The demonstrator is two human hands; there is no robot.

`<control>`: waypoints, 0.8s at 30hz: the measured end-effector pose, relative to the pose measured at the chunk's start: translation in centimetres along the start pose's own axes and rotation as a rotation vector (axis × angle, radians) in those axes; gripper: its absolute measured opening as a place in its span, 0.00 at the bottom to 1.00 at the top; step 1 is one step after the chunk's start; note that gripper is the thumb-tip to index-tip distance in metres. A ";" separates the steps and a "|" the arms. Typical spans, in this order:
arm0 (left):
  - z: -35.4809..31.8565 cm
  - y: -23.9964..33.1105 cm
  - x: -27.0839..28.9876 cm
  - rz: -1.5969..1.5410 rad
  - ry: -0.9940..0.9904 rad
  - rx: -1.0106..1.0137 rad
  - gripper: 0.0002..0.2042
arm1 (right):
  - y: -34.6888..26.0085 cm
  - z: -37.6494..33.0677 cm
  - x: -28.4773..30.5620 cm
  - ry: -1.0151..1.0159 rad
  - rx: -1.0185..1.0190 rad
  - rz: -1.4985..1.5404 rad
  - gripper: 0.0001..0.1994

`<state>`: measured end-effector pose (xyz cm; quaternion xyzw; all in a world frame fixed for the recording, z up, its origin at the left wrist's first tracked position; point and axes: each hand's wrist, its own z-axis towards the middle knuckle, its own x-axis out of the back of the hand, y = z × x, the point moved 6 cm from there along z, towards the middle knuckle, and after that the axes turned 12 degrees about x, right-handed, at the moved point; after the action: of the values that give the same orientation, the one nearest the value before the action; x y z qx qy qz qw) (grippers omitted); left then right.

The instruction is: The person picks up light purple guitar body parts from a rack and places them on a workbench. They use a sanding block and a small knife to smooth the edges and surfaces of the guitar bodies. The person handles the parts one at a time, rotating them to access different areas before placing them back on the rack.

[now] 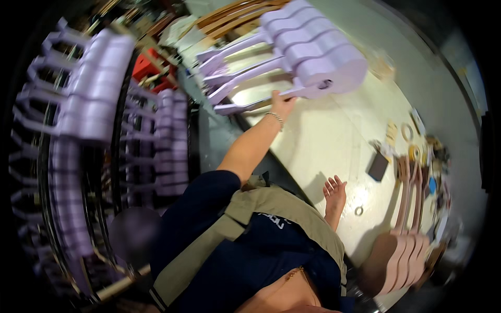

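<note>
The left hand (pixel 283 106) gripped a waisted lavender-painted ukulele (pixel 336 75); the right hand (pixel 335 198) hung open, empty; one-handed twisting risked scraping the adjoining lavender bodies (pixel 308 32) beyond.

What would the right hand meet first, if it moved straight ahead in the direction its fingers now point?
Probably the nearest lilac guitar body, across the pale table from the right hand. The hand's height is unclear, so it might touch the table sooner.
</note>
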<state>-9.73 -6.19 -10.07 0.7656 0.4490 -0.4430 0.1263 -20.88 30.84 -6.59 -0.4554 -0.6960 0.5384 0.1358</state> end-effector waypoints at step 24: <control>-28.0 18.7 22.6 0.423 -0.060 -0.345 0.29 | 4.3 -2.5 -11.1 -0.570 -0.167 -0.402 0.26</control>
<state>25.67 12.80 -15.73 0.7960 0.3442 -0.3462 0.3577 -11.00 23.73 -6.01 -0.1504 -0.8231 0.5476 0.0017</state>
